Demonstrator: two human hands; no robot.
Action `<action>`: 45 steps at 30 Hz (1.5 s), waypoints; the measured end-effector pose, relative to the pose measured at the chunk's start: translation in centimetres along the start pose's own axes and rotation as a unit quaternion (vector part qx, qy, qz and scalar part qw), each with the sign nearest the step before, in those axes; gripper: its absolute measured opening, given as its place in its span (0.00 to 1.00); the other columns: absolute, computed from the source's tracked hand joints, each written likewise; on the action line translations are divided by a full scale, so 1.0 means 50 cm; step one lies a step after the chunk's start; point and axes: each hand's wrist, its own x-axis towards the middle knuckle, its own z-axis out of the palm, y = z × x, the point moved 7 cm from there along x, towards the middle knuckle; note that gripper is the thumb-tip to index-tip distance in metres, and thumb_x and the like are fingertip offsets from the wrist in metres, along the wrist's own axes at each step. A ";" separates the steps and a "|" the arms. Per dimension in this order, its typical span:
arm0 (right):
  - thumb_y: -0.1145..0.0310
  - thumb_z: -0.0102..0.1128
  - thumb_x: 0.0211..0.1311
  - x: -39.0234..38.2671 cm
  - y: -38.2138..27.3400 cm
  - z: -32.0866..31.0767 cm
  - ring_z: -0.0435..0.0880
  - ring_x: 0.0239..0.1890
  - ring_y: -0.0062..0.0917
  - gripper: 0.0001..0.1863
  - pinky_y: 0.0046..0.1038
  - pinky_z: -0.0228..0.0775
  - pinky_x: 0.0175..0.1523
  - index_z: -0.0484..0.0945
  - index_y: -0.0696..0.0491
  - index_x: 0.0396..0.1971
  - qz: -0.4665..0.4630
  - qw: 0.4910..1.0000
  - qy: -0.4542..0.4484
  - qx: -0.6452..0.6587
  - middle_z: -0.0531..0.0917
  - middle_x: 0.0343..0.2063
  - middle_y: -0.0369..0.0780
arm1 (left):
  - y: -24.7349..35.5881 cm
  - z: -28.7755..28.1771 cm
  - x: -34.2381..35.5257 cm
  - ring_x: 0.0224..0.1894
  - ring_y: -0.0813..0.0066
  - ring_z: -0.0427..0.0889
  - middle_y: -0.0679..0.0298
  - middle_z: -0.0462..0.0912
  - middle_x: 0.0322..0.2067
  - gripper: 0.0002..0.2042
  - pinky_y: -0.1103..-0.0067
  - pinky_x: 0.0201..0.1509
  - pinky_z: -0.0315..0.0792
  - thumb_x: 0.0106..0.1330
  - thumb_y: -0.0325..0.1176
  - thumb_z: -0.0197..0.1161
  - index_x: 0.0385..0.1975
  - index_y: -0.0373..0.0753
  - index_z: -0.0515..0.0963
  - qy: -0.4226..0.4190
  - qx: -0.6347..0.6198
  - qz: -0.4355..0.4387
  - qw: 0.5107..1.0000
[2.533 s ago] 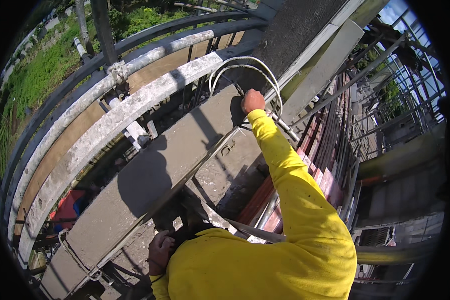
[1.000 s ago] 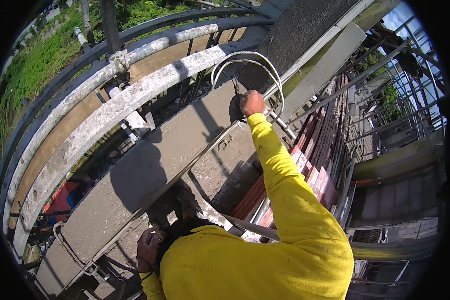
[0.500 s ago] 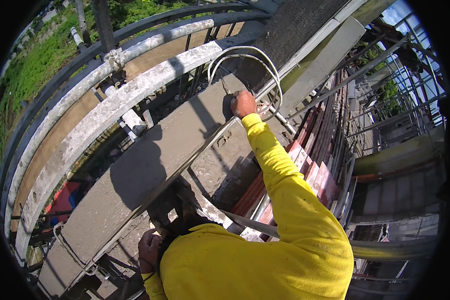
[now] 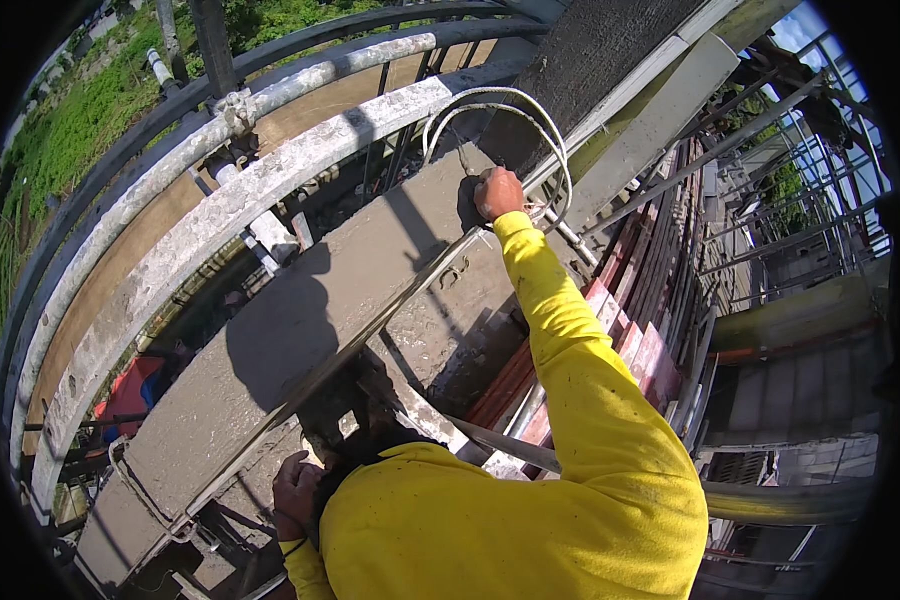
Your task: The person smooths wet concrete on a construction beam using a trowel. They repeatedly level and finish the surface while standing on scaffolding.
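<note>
My right hand (image 4: 498,193), at the end of a stretched yellow sleeve, is closed low over the far end of a long strip of wet grey cement (image 4: 370,235). What its fingers hold is hidden; a thin grey piece shows just beyond them. A straight edging strip (image 4: 410,283) runs along the near side of the cement, passing just below this hand. My left hand (image 4: 295,492) stays low at the left, close to my body, fingers curled; whatever is in them cannot be made out. My shadow falls on the cement's middle.
A pale cable loop (image 4: 560,150) hangs beside my right hand. Curved, cement-splashed rails (image 4: 220,215) bend round the far left. A dark sloping beam (image 4: 570,80) stands ahead. Red boards (image 4: 625,345) lie at the right, with scaffold poles (image 4: 760,135) beyond. A bent metal clamp (image 4: 175,525) grips the strip's near end.
My right hand has slid slightly farther along the cement, toward its far end, still closed. My left hand has hardly moved. The whole view has shifted a little.
</note>
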 end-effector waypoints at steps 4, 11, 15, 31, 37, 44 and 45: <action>0.68 0.63 0.52 -0.064 -0.057 -0.028 0.86 0.36 0.54 0.11 0.50 0.80 0.47 0.89 0.57 0.31 -0.021 0.999 -0.013 0.040 0.86 0.32 0.56 | -0.004 0.000 -0.010 0.36 0.75 0.84 0.60 0.85 0.36 0.17 0.78 0.42 0.79 0.74 0.28 0.56 0.59 0.30 0.73 0.000 -0.028 -0.012 1.000; 0.66 0.63 0.55 -0.153 -0.101 -0.048 0.86 0.36 0.53 0.10 0.48 0.80 0.46 0.89 0.55 0.31 -0.004 0.999 -0.004 0.051 0.87 0.30 0.53 | -0.004 0.000 0.001 0.36 0.75 0.84 0.61 0.85 0.36 0.17 0.78 0.43 0.79 0.73 0.28 0.56 0.60 0.30 0.74 -0.009 -0.006 -0.015 1.000; 0.66 0.65 0.53 -0.105 -0.043 -0.044 0.84 0.40 0.53 0.10 0.49 0.77 0.46 0.85 0.57 0.31 0.008 0.997 0.035 0.072 0.86 0.32 0.53 | 0.032 -0.012 -0.003 0.36 0.75 0.84 0.61 0.86 0.37 0.17 0.78 0.41 0.80 0.73 0.28 0.55 0.60 0.31 0.74 -0.006 0.025 0.006 1.000; 0.66 0.65 0.53 -0.113 -0.079 -0.064 0.85 0.39 0.56 0.09 0.50 0.78 0.49 0.87 0.57 0.29 0.016 0.996 -0.009 0.086 0.86 0.32 0.56 | -0.031 -0.024 -0.018 0.36 0.76 0.85 0.62 0.86 0.36 0.17 0.79 0.38 0.77 0.74 0.29 0.55 0.60 0.33 0.74 -0.008 0.010 -0.023 1.000; 0.65 0.66 0.54 -0.105 -0.033 -0.018 0.85 0.37 0.54 0.09 0.51 0.78 0.44 0.88 0.55 0.28 0.025 0.998 0.012 0.052 0.86 0.31 0.55 | -0.026 -0.023 -0.005 0.36 0.77 0.84 0.61 0.85 0.36 0.18 0.79 0.39 0.77 0.74 0.29 0.55 0.61 0.32 0.73 -0.017 0.008 -0.020 1.000; 0.63 0.67 0.54 -0.189 -0.094 -0.010 0.85 0.33 0.55 0.11 0.50 0.78 0.41 0.85 0.56 0.28 0.042 0.995 0.022 0.093 0.86 0.29 0.53 | 0.007 -0.033 0.001 0.36 0.77 0.83 0.60 0.86 0.35 0.17 0.79 0.43 0.78 0.73 0.28 0.55 0.60 0.29 0.74 -0.017 0.019 -0.033 0.999; 0.62 0.67 0.54 -0.201 -0.100 -0.003 0.85 0.33 0.55 0.12 0.50 0.78 0.40 0.85 0.57 0.28 0.039 0.995 0.035 0.087 0.86 0.29 0.53 | 0.006 -0.035 0.002 0.36 0.77 0.84 0.60 0.86 0.35 0.17 0.80 0.42 0.78 0.73 0.28 0.55 0.59 0.30 0.74 -0.019 0.026 -0.031 0.999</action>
